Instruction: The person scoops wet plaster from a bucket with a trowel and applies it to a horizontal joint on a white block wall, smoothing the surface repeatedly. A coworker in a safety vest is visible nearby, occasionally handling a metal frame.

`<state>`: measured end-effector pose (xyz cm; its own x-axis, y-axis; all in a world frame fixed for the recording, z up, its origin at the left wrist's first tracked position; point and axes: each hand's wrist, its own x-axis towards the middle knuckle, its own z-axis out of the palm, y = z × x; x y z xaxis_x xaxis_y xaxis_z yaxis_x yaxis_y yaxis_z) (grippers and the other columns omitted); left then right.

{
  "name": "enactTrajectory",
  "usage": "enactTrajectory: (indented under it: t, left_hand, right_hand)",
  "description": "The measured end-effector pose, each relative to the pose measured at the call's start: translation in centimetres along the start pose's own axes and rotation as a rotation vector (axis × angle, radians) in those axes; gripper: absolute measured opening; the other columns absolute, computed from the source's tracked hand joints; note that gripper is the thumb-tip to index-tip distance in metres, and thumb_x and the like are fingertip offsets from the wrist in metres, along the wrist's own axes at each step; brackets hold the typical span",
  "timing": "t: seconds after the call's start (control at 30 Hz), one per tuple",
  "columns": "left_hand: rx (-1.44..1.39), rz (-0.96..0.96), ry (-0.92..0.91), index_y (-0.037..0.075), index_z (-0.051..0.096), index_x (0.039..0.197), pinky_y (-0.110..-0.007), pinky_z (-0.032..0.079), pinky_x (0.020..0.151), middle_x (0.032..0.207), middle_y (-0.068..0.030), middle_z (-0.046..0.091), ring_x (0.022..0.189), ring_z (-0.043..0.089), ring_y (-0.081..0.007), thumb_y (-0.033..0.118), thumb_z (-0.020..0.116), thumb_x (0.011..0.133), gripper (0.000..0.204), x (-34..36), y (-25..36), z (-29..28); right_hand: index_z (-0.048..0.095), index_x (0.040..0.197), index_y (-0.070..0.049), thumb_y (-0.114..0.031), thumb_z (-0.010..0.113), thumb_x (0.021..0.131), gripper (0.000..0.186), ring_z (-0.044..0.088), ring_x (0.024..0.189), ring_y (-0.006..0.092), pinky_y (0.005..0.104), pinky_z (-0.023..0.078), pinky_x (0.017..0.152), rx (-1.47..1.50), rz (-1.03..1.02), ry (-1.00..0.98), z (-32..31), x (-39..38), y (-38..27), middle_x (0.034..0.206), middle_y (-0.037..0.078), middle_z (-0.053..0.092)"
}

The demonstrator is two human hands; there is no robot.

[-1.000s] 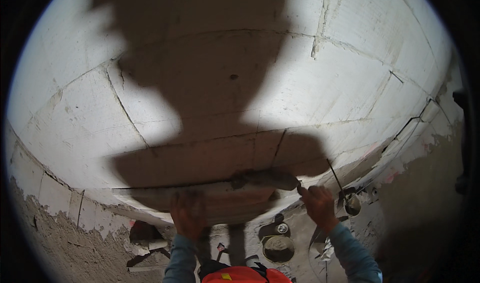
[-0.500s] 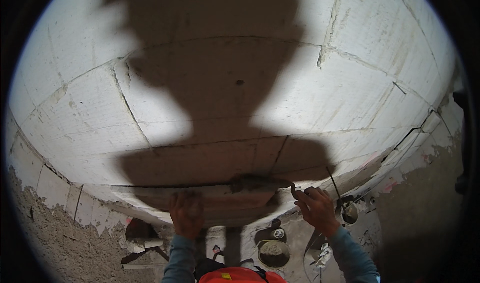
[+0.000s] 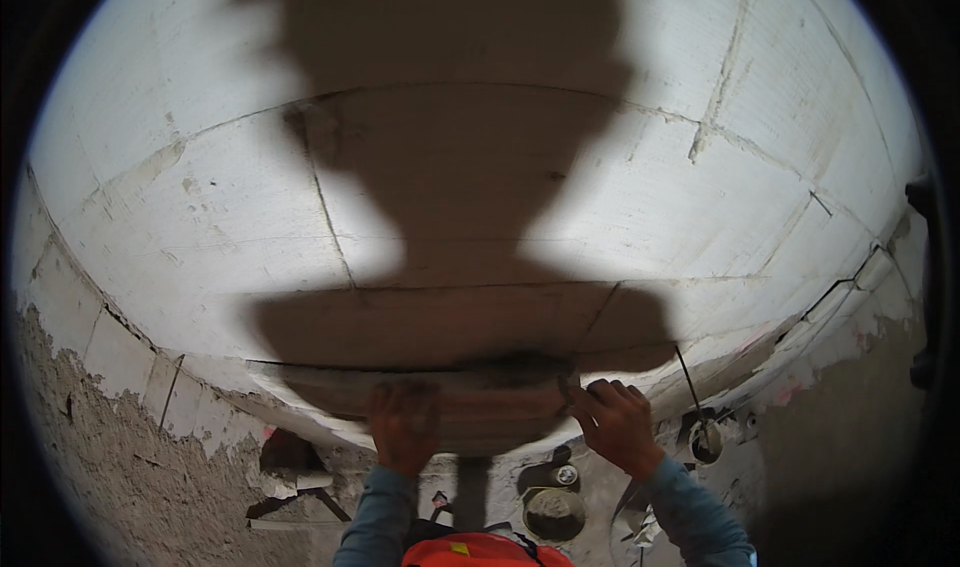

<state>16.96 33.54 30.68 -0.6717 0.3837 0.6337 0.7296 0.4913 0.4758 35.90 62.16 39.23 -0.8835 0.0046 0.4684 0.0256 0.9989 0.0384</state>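
A long pale block (image 3: 500,404) lies along the foot of the white block wall (image 3: 690,212), much of it in my shadow. My left hand (image 3: 403,429) rests on its near face, fingers laid against it just below the top edge. At the block's right end, my right hand (image 3: 618,425) is closed round a tool's handle, mostly hidden by the fingers. The tool looks like a trowel (image 3: 570,383), with a bent metal neck. Its dark blade points left along the block's top edge and is hard to make out in the shadow.
Below my hands stand a round bucket (image 3: 555,515) of grey material and a small round can (image 3: 566,475). A thin rod (image 3: 688,377) sticks out near a small round container (image 3: 706,442) at right. Broken pieces (image 3: 295,482) lie at lower left beside rough mortar (image 3: 140,447).
The view has shifted, so the wall sits further right in it. My right hand and the trowel have moved left relative to the block. My left hand stays on its face.
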Motion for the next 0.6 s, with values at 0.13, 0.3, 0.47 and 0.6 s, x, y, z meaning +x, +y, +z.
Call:
enactTrajectory:
  t: [0.13,0.3,0.47,0.6]
  left_hand:
    - [0.016,0.006,-0.012,0.016,0.085,0.115,-0.056,0.05,0.109,0.121,-0.0107,0.077,0.116,0.068,-0.0391,0.013,0.083,0.088,0.027,0.1,0.5,-0.7]
    - [0.012,-0.011,-0.027,0.016,0.084,0.118,-0.056,0.049,0.11,0.123,-0.0109,0.076,0.117,0.067,-0.0398,0.013,0.081,0.089,0.029,0.2,0.5,-0.9]
    - [0.049,0.028,-0.006,0.015,0.084,0.119,-0.056,0.05,0.109,0.124,-0.0115,0.076,0.115,0.067,-0.0409,0.012,0.081,0.088,0.031,-0.1,0.2,-0.4]
    - [0.014,-0.021,-0.03,0.014,0.084,0.119,-0.057,0.051,0.109,0.124,-0.012,0.077,0.115,0.067,-0.0412,0.011,0.081,0.088,0.031,-0.2,0.1,-0.3]
  right_hand:
    - [0.076,0.132,-0.021,-0.025,0.082,0.091,0.041,0.067,0.081,0.0232,0.0414,0.054,0.07,0.065,-0.038,0.074,0.7,-0.2,0.1,0.091,0.0,0.063]
    - [0.08,0.123,-0.022,-0.026,0.082,0.092,0.031,0.066,0.08,0.0229,0.0419,0.052,0.07,0.024,0.015,0.036,-1.4,-1.6,1.1,0.09,0.0,0.062]
    - [0.081,0.119,-0.022,-0.026,0.083,0.091,0.029,0.066,0.081,0.022,0.0407,0.05,0.073,0.018,-0.087,0.026,-3.2,-3.4,2.0,0.091,-0.002,0.064]
    - [0.081,0.12,-0.022,-0.025,0.084,0.09,0.03,0.067,0.083,0.0217,0.0405,0.051,0.073,0.029,-0.059,-0.009,-1.0,-1.9,1.8,0.092,-0.003,0.065]
